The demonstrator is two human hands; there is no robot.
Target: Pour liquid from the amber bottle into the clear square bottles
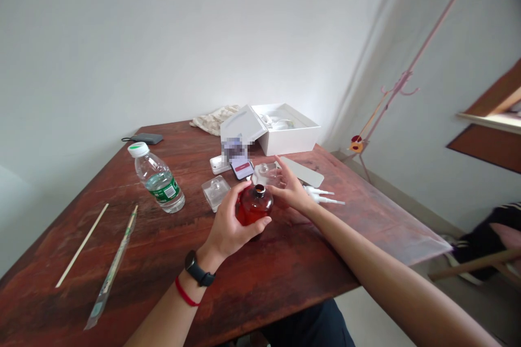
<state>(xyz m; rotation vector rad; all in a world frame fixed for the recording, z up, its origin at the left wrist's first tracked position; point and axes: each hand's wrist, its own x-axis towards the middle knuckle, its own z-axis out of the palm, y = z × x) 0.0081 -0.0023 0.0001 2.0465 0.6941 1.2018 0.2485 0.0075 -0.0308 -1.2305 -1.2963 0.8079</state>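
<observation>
An amber bottle (pixel 260 207) with a round body and an uncapped neck stands upright near the middle of the table. My left hand (pixel 234 221) is wrapped round its left side, thumb across the front. To the right of the bottle, my right hand (pixel 293 190) has its fingers spread, close by the neck; whether it touches the glass I cannot tell. Just beyond its fingertips is a clear plastic piece (pixel 266 169), partly hidden. White pump heads with thin tubes (pixel 321 195) lie behind the right wrist. Left of the bottle sits a clear plastic tray (pixel 216 193).
A water bottle (pixel 160 181), bare chopstick (pixel 82 244) and wrapped chopsticks (pixel 114 263) occupy the left side. Farther back are a phone (pixel 243 168), white case (pixel 220 165), open white box (pixel 291 140), cloth (pixel 215 119) and dark pouch (pixel 142 138). Another person (pixel 484 244) is at right.
</observation>
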